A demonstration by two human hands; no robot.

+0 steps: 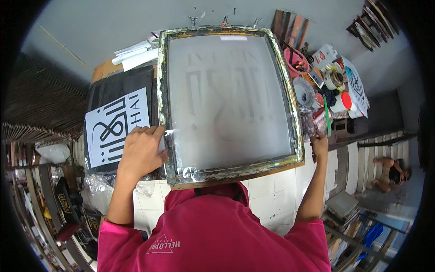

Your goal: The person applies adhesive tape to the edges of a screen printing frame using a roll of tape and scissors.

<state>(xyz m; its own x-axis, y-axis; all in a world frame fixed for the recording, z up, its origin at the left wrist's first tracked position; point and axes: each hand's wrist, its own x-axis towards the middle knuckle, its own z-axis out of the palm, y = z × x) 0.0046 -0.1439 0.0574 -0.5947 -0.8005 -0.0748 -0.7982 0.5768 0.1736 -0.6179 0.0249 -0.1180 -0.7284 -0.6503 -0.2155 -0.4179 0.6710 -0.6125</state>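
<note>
Resting at the left rim of a large, paint-worn screen frame (pixel 235 171), the left hand (pixel 141 152) is half-curled, its fingertips and thumb at the wood; whether it truly grips the rim cannot be told. The right hand (pixel 319 144) is at centre right, just outside the frame's opposite side, fingers partly bent among clear plastic; whether it has hold of anything is unclear.

The frame fills the centre of the picture, its near edge close to the person's pink shirt (pixel 213 226). That closeness probably puts both sides within easy reach, and the left hand's place would help to steady it. Its pale grey mesh (pixel 231 149) faces up into view, showing faint, darker shapes. At left, a white sheet (pixel 97 129) with bold black lettering lies on a dark board (pixel 136 79), perhaps kept there for comparison.

Paper rolls (pixel 140 59) sit at upper left, with crumpled clear plastic (pixel 100 187) below the board. At upper right, a pink basket (pixel 294 61), a white jug (pixel 322 55), a phone (pixel 316 78) and a red-lidded jar (pixel 340 102) crowd together beyond the right hand, likely leaving it little room on that side.
</note>
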